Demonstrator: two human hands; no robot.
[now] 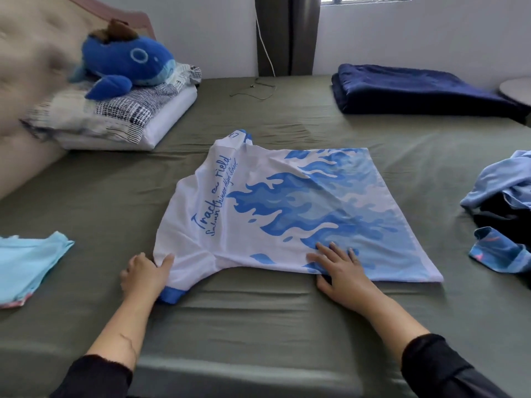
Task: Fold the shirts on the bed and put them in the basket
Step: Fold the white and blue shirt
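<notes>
A white shirt with blue flames (287, 202) and blue script lies spread flat in the middle of the olive-green bed (258, 317), collar to the left. My left hand (143, 275) pinches the near sleeve at the shirt's left corner, thumb on top of the cloth. My right hand (339, 271) rests flat with fingers spread on the shirt's near edge, thumb off the cloth on the sheet. A folded light-blue shirt (26, 265) lies at the left edge. A loose heap of blue and dark clothes (502, 214) sits at the right edge. No basket is in view.
A blue whale plush (126, 64) sits on stacked pillows (115, 122) at the back left. A folded navy blanket (416, 90) lies at the back right. A thin white cable (264, 44) hangs down the wall onto the bed.
</notes>
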